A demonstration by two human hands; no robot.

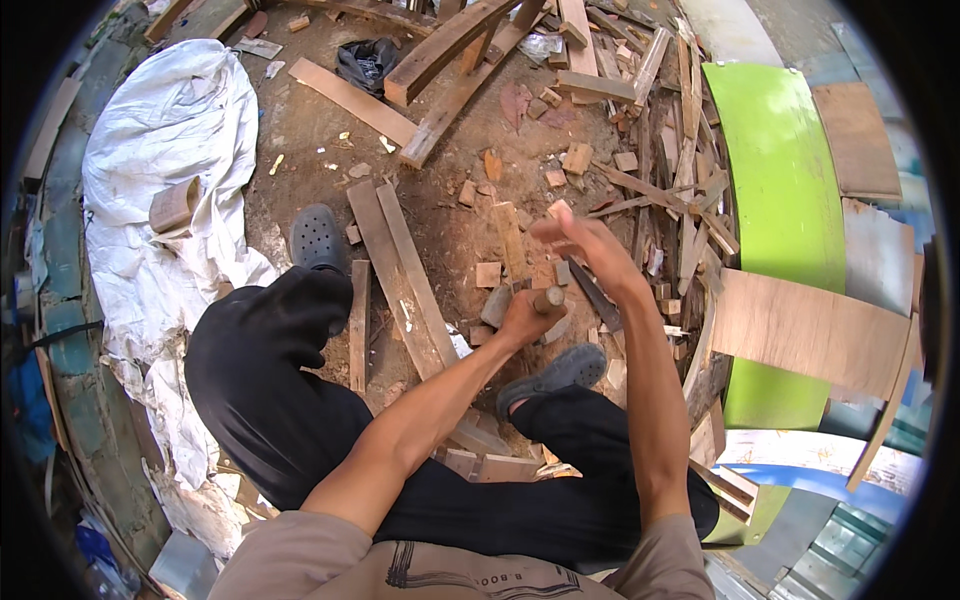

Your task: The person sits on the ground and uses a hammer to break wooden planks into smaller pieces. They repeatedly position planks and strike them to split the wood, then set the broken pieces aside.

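My left hand (527,318) is closed round a thick wooden handle (548,298), whose round end points up toward me. What the handle belongs to is mostly hidden under the hand. Just ahead of the fist, a narrow strip of wood (509,240) rises from a grey block (496,305) on the ground. Beside it, my right hand (590,245) hovers with fingers stretched leftward and apart, slightly blurred. A pale patch shows at its fingertips; I cannot make out what it is. Below that hand lies a dark flat blade-like piece (595,295).
Small wood offcuts (577,158) litter the dirt between my feet and beyond. Two long boards (400,280) lie by my left shoe (318,238). Heavier beams (440,60) and a black bag (367,65) are farther off. White sheeting (165,150) spreads left; a green panel (780,160) stands right.
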